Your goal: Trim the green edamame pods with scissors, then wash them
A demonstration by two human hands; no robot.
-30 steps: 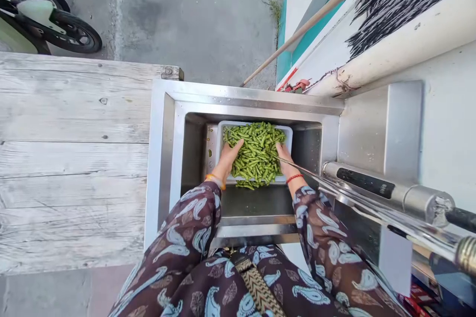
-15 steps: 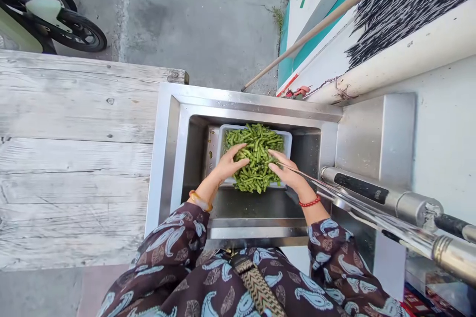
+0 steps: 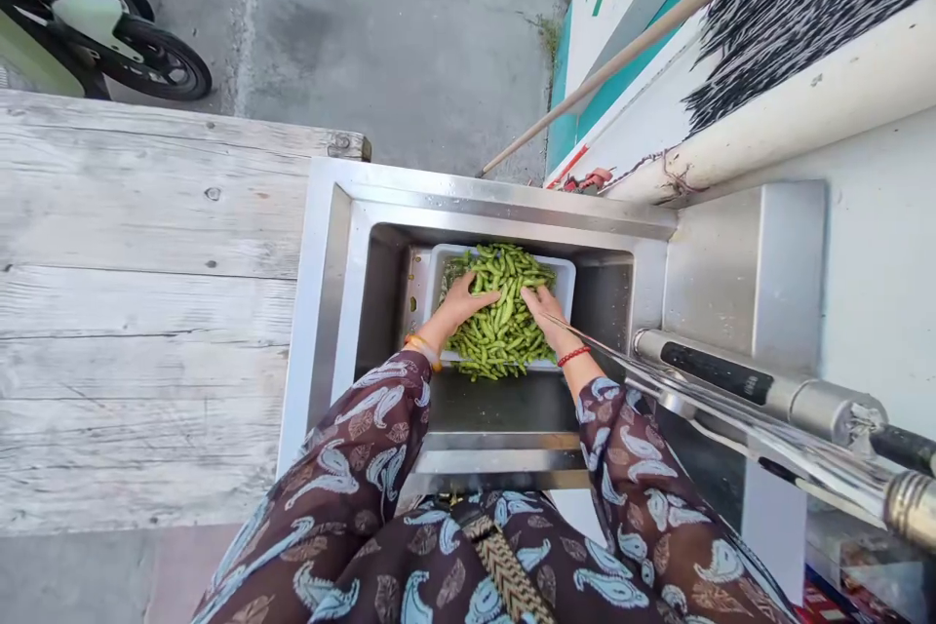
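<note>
Head view: both hands have come forward and closer together since half a second ago, pushing farther up the frame into the heap. At centre, the left hand (image 3: 454, 304) lies on the green pods (image 3: 497, 341), thumb spread away from the fingers; just right of it the right hand (image 3: 550, 314) reaches into the same heap, and I can't tell whether its fingers close on anything. It looks to me as though the pods are being worked by hand rather than lifted out. They sit piled in a pale tray (image 3: 568, 288), some spilling over its near edge, inside the steel sink (image 3: 504, 409) at mid-frame.

Around them, a two-wheeler (image 3: 165, 68) stands at upper left, above a weathered wooden worktop (image 3: 146, 341) that meets the sink's left side. Grey concrete (image 3: 402, 29) spreads across the top. Toward upper right a wooden pole (image 3: 621, 63) slants beside dark, streaky strands (image 3: 819, 10); at lower right a chrome spout (image 3: 797, 439) points at the tray.
</note>
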